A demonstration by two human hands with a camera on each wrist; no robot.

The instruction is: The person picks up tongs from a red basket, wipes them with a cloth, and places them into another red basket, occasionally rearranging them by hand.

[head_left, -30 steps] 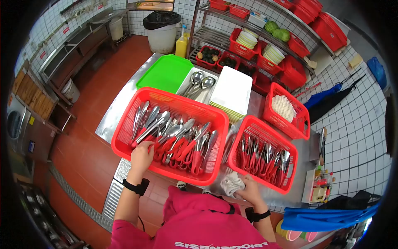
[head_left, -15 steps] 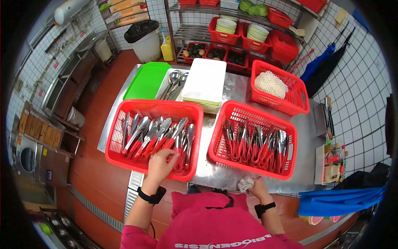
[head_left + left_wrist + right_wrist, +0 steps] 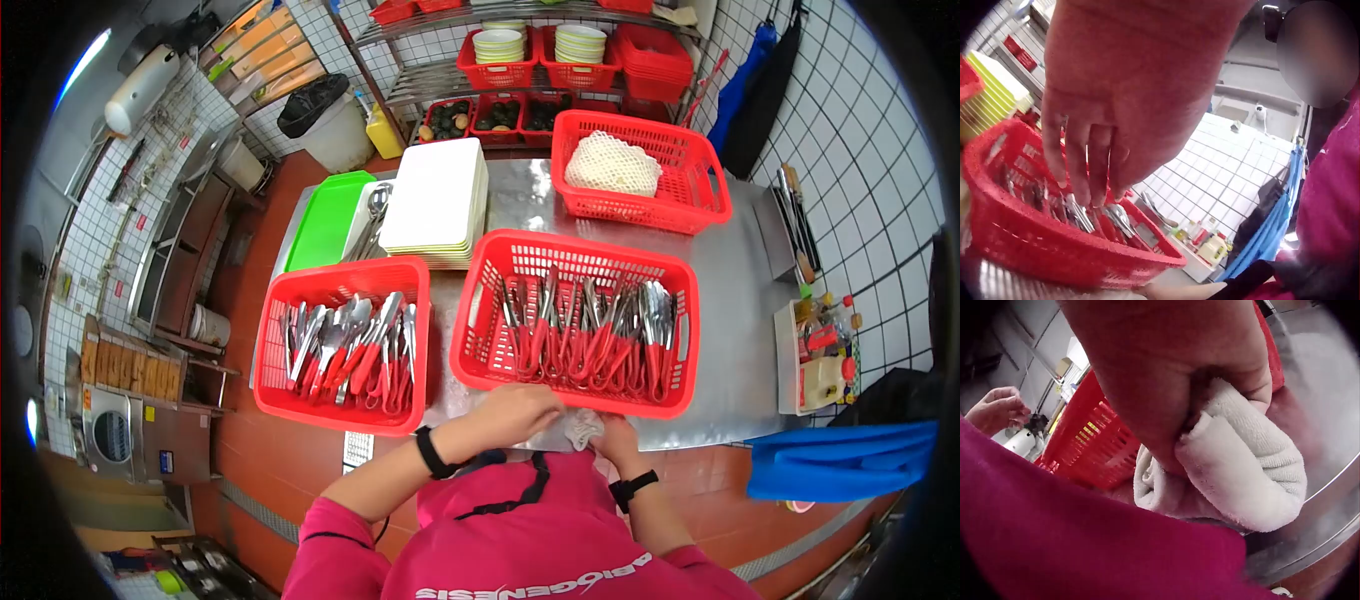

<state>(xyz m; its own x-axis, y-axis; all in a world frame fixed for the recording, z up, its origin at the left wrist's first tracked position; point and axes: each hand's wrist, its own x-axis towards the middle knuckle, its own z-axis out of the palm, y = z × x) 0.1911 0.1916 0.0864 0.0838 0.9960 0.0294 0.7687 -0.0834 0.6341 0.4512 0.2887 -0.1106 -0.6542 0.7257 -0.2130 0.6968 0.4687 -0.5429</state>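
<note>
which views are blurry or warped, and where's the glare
Head view: sharp but fisheye-bent, the table edges bowing, corners black. Left wrist view: the left hand fills the frame, soft; the red basket rim smears. Right wrist view: the cloth in the right hand is crisp; glare whitens the table top right.

Red basket (image 3: 580, 243) blocks front, open tabletop (image 3: 735, 330) rightward

White lettering "ABIOGENESIS", seen upside down, on the person's pink shirt (image 3: 530, 545)

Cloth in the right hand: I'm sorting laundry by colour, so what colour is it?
White: the soft terry cloth shows best in the right wrist view.
</note>
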